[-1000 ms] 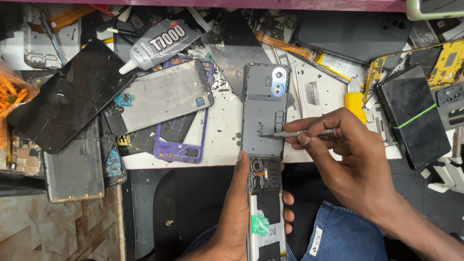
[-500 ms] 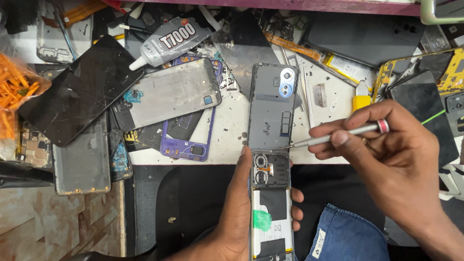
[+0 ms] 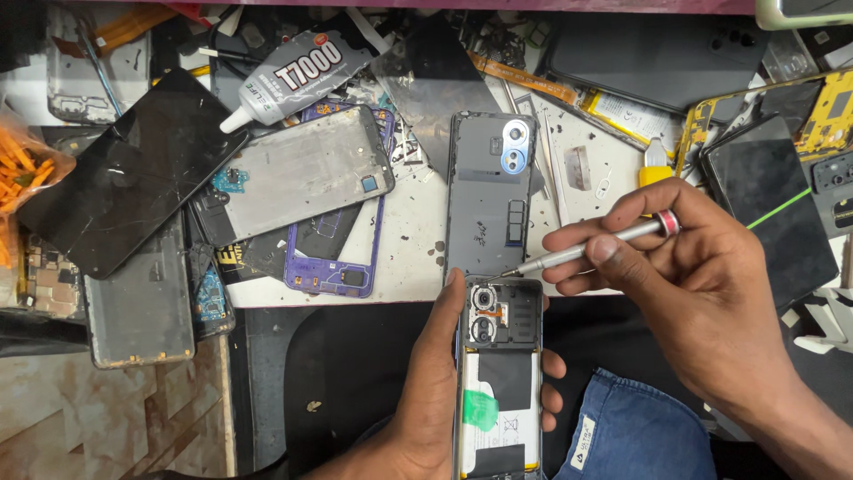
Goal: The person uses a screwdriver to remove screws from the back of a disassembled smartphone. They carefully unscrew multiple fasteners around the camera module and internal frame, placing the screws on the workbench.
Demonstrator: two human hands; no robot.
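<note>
My left hand [image 3: 426, 391] grips an opened phone [image 3: 500, 373] from below, back side up, with its two camera lenses, battery and a green sticker showing. My right hand [image 3: 702, 284] holds a thin silver screwdriver [image 3: 591, 249] with a red end. Its tip touches the top edge of the phone near the right corner. The phone's grey back cover [image 3: 491, 191] with a blue camera ring lies flat on the bench just above the phone.
The bench is crowded: a cracked black screen [image 3: 124, 187], a grey phone frame [image 3: 293, 173], a purple frame [image 3: 333, 258], a glue tube [image 3: 293, 76], a dark tablet [image 3: 657, 53], a black panel [image 3: 773, 209], yellow-lined parts [image 3: 831, 107], orange scraps [image 3: 22, 173].
The screwdriver tip slid down from the back cover to the top edge of the held phone. My right hand tilted the handle up and to the right.
</note>
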